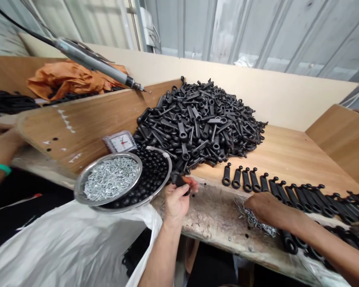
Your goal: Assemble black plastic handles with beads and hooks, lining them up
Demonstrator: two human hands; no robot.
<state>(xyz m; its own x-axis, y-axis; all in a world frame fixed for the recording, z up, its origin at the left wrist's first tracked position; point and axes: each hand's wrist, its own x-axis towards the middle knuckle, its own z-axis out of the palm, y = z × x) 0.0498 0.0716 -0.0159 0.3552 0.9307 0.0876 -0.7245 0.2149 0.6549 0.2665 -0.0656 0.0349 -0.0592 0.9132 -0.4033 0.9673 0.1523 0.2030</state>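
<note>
Left hand: closed round one black part, just right of the bowls, above the tabletop.
Right hand: at the loose screws; fingertips hidden from where I stand, grip can't be told.
Loose screws: near the edge, uncountable; a sweeping forearm might spill them.
Screw bowl: one, overlapping one ball bowl; a knock could tip it.
Row: four at left end, rest overlap.
Heap: beyond counting; may slide if disturbed.
Clock: one.

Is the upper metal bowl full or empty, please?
Filled, though not brimful: small silver pieces cover the upper metal bowl inside, leaving its rim bare.
</note>
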